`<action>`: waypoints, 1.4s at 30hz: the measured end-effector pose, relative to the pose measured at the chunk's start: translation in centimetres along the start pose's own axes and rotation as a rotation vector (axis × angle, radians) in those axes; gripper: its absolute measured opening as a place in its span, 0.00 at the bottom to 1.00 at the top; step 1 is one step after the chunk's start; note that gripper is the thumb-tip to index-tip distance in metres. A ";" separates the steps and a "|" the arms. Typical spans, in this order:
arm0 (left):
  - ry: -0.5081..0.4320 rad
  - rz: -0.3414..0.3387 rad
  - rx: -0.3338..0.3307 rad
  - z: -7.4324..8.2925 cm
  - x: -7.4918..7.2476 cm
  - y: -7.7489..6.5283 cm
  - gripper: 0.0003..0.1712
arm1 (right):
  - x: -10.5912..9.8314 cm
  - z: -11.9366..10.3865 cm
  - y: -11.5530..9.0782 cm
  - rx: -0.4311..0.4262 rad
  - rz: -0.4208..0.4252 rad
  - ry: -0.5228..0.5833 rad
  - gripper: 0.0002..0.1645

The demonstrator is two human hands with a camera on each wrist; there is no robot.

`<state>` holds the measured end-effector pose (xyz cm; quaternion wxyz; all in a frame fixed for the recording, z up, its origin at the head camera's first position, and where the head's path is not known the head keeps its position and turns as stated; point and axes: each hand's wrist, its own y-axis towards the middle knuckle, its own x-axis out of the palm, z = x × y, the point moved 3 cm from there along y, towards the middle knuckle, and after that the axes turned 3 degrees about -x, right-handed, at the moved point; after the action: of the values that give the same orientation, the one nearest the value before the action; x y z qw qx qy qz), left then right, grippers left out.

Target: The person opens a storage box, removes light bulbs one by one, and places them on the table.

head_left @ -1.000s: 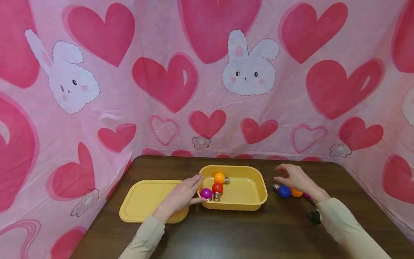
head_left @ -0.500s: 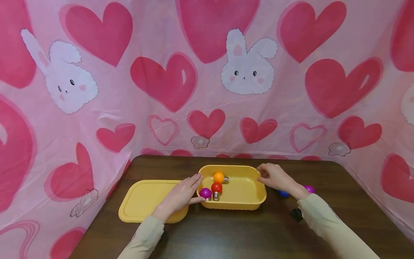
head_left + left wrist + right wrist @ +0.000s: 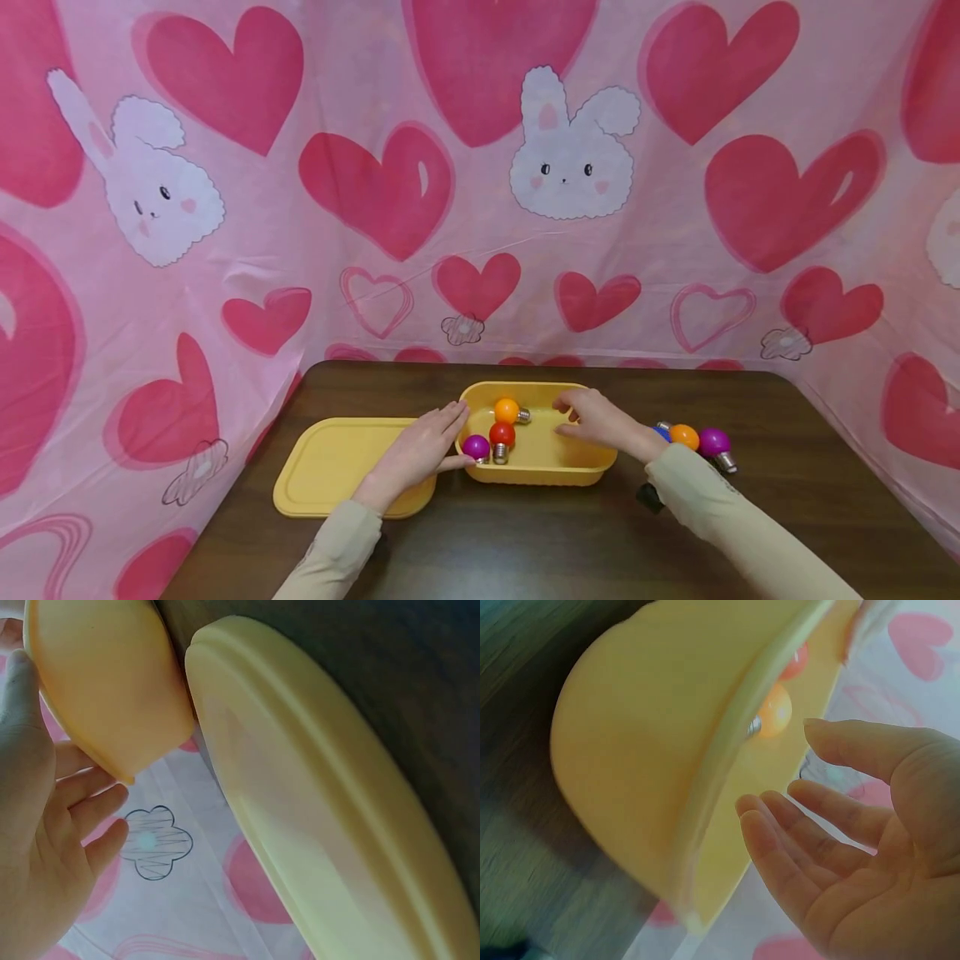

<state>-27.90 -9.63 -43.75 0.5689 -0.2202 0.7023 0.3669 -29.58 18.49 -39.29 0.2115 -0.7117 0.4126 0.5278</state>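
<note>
My right hand (image 3: 600,418) is spread, empty, over the yellow tub (image 3: 540,477); left hand (image 3: 422,447) straight-fingered against its left end. Orange bulb (image 3: 506,411) looks light, fragile; I'd grip the screw base (image 3: 523,415).

The brown table (image 3: 525,537) bears a yellow lid (image 3: 341,467), yellow box (image 3: 536,477), blue bulb (image 3: 661,432), orange bulb (image 3: 684,436) and purple bulb (image 3: 713,442).

Wrist views look hazy; faint glare marks the table (image 3: 517,542).

blue bulb (image 3: 662,432): partly hidden | yellow lid (image 3: 322,742): cut off by left-wrist view's edge | dark object (image 3: 649,498): unidentifiable
</note>
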 end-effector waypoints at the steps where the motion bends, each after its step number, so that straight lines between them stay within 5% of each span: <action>1: 0.000 -0.001 0.001 0.0 0.0 0.0 0.48 | 0.2 -0.2 0.2 -0.011 -0.004 -0.006 0.18; 6: -0.009 0.001 0.001 0.0 -0.1 -0.1 0.48 | 1.0 -1.4 1.3 -0.063 -0.021 -0.023 0.19; 17: -0.013 0.007 -0.006 0.0 -0.1 -0.2 0.48 | 2.1 -3.0 3.3 -0.043 -0.108 0.054 0.18; 42: -0.058 -0.012 -0.025 -0.1 0.1 -0.3 0.48 | 4.4 -4.6 6.3 -0.041 -0.173 0.031 0.18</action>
<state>-27.75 -9.92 -43.88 0.5882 -0.2206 0.6797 0.3786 -31.59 9.94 -40.89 0.2352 -0.7570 0.3417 0.5049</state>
